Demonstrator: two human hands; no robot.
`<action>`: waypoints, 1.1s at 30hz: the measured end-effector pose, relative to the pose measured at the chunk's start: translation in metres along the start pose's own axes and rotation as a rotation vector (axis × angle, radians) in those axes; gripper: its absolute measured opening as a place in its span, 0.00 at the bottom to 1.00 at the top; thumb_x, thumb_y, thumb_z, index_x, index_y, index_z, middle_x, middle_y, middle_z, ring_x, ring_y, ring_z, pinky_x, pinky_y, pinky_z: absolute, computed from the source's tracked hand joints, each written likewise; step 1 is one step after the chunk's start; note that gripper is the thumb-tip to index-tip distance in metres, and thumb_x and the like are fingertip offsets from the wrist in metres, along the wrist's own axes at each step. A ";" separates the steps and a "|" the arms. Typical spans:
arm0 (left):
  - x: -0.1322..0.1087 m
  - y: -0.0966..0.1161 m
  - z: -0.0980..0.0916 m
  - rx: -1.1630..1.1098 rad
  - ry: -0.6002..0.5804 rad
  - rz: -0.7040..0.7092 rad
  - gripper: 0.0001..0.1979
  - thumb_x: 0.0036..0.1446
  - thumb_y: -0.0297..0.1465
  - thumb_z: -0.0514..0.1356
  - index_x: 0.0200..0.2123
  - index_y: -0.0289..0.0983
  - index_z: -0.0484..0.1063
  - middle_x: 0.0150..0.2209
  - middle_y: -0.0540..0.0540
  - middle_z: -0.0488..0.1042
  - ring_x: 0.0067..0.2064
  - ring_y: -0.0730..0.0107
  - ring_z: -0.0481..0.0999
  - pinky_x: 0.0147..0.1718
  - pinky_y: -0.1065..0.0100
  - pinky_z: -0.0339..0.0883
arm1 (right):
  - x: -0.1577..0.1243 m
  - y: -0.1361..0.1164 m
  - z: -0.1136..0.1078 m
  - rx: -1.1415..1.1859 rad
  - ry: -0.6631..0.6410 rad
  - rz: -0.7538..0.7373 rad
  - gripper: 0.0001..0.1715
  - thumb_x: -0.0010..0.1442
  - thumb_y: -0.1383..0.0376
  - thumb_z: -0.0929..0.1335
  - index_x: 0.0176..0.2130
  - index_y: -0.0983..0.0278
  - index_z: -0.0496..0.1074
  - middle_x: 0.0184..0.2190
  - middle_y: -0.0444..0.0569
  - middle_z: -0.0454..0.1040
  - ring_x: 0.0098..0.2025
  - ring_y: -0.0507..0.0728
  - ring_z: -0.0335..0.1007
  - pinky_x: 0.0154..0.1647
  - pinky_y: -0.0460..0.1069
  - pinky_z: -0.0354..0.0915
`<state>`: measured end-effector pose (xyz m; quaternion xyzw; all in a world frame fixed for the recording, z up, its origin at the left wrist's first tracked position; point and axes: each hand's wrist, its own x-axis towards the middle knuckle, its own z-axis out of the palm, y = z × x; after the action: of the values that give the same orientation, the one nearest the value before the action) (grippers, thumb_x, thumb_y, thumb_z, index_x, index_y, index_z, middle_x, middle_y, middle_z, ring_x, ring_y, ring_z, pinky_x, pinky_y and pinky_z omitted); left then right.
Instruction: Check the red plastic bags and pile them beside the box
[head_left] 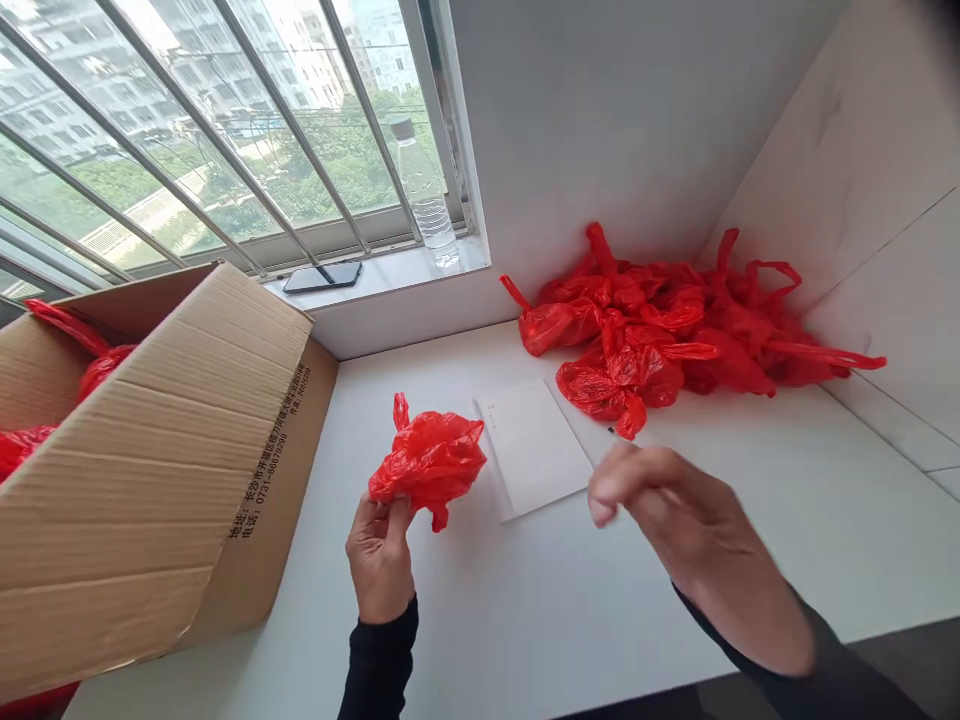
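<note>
My left hand (380,555) pinches a crumpled red plastic bag (429,458) between thumb and fingers, holding it up above the white table. The bag's knotted ends stick out at its top and bottom. Over the table to the right, my right hand (675,520) is blurred by motion, its fingers curled in, and nothing shows in them. Just beyond its fingertips is a small dark object (611,430), too small to name. Between the two hands lies a white sheet or booklet (536,450) with a little print near its upper left corner.
Several knotted red plastic bags (675,320) are heaped against the back wall at right. A large open cardboard box (187,430) stands at left with red bags inside. On the window sill are a phone (322,277) and a clear water bottle (427,200).
</note>
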<state>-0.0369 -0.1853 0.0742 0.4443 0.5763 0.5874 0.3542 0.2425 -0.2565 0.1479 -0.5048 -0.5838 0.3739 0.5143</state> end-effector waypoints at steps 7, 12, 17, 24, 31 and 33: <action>-0.026 -0.025 -0.049 0.132 0.030 -0.145 0.29 0.55 0.41 0.67 0.58 0.39 0.66 0.35 0.49 0.77 0.37 0.67 0.77 0.37 0.68 0.73 | 0.017 0.123 0.044 -0.568 -0.210 -0.077 0.19 0.65 0.65 0.66 0.54 0.63 0.75 0.55 0.62 0.71 0.60 0.71 0.63 0.61 0.73 0.55; -0.046 -0.022 -0.054 0.204 -0.025 -0.136 0.21 0.59 0.43 0.64 0.52 0.40 0.72 0.35 0.48 0.76 0.36 0.68 0.75 0.38 0.68 0.72 | 0.006 0.120 0.047 -0.635 -0.286 -0.087 0.13 0.68 0.64 0.63 0.44 0.64 0.76 0.35 0.54 0.76 0.40 0.64 0.75 0.56 0.74 0.59; -0.059 -0.019 -0.046 0.238 -0.127 -0.088 0.14 0.59 0.42 0.64 0.42 0.40 0.79 0.32 0.48 0.77 0.34 0.67 0.73 0.35 0.68 0.70 | 0.026 0.079 0.080 -0.543 -0.356 -0.221 0.18 0.70 0.64 0.61 0.57 0.60 0.68 0.47 0.53 0.75 0.48 0.60 0.72 0.50 0.59 0.69; -0.067 -0.015 -0.062 0.278 -0.048 -0.031 0.13 0.57 0.42 0.65 0.40 0.41 0.81 0.35 0.47 0.78 0.36 0.65 0.75 0.37 0.67 0.71 | 0.030 0.068 0.125 -0.437 -0.417 -0.395 0.08 0.66 0.68 0.64 0.43 0.59 0.72 0.35 0.45 0.76 0.40 0.57 0.70 0.61 0.61 0.60; -0.083 -0.025 -0.091 0.324 0.235 -0.046 0.19 0.64 0.43 0.57 0.54 0.41 0.72 0.50 0.42 0.76 0.49 0.56 0.76 0.45 0.60 0.73 | 0.000 0.057 0.066 -0.397 -0.301 -0.121 0.05 0.69 0.63 0.62 0.41 0.58 0.68 0.43 0.50 0.73 0.48 0.62 0.67 0.43 0.56 0.69; -0.091 -0.016 -0.083 0.346 0.134 0.002 0.23 0.63 0.43 0.57 0.60 0.45 0.69 0.58 0.42 0.71 0.57 0.53 0.72 0.53 0.55 0.69 | -0.007 0.055 0.066 -0.342 -0.372 -0.053 0.05 0.67 0.59 0.65 0.43 0.57 0.67 0.48 0.50 0.72 0.52 0.63 0.65 0.48 0.58 0.68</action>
<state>-0.0831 -0.2980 0.0525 0.4592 0.6906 0.5080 0.2327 0.1886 -0.2460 0.0807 -0.4916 -0.7360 0.3428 0.3148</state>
